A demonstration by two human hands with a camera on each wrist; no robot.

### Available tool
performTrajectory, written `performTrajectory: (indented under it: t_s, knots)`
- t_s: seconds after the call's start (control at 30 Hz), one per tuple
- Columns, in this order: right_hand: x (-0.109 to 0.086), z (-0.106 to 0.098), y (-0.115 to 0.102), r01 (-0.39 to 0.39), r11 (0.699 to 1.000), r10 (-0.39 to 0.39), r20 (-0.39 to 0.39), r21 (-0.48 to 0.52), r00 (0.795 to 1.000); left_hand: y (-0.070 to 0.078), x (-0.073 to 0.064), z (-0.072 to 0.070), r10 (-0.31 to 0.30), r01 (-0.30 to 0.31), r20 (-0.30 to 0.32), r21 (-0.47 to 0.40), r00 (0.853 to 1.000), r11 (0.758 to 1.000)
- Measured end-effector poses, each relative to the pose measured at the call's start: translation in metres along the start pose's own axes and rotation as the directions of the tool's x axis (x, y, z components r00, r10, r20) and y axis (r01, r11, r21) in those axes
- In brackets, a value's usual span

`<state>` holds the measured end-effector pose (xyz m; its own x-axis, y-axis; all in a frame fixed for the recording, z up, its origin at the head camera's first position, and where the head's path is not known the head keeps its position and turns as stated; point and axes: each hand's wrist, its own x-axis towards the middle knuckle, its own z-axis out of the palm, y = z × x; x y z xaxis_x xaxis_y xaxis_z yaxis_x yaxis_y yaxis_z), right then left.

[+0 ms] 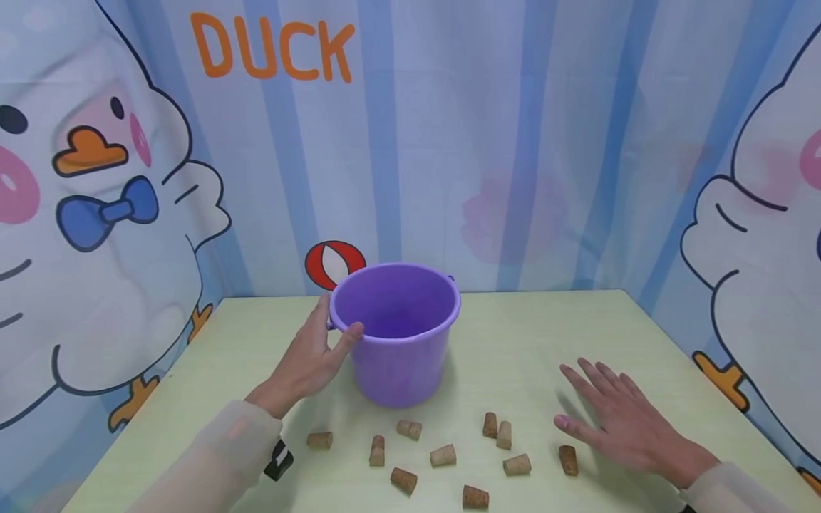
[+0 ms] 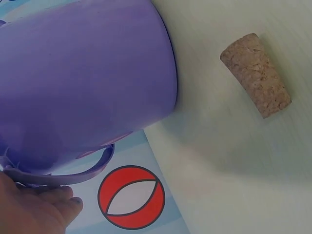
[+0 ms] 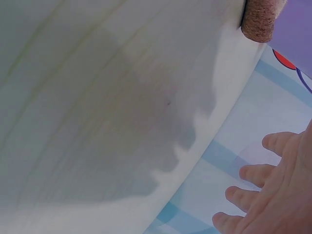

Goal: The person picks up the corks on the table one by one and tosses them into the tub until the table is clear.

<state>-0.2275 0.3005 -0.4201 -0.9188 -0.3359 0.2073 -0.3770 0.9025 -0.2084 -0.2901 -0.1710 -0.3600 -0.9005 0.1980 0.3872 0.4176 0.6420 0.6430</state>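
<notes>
Your L hand (image 1: 306, 362) grips the bucket (image 1: 400, 374) at its rim (image 1: 404, 340); R hand (image 1: 625, 420) spread, holding nothing. Prob. light, stiffish plastic; rim's best.

Table (image 1: 526, 335) beneath corks (image 1: 443, 456) and bucket (image 1: 400, 370)

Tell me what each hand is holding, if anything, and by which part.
The left hand holds the purple bucket by its rim, at the left side in the head view. The right hand holds nothing.
</notes>
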Motion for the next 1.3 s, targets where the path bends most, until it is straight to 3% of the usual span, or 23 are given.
performTrajectory:
  t_s: [0.43,0.7,1.3]
  knots:
    - [-0.001,0.001,-0.001,0.002,1.0,-0.002,-0.005,0.004,1.0,0.002,0.004,0.006,-0.01,0.009,-0.022,-0.034,1.0,0.999]
    - [0.0,0.001,-0.001,-0.003,1.0,0.003,-0.002,-0.003,1.0,0.007,0.006,0.008,-0.052,0.051,-0.033,-0.019,0.998,0.999]
    - [0.0,0.002,-0.003,0.008,1.0,-0.008,-0.004,0.016,1.0,0.012,0.011,0.015,-0.068,0.068,0.028,-0.034,0.997,0.997]
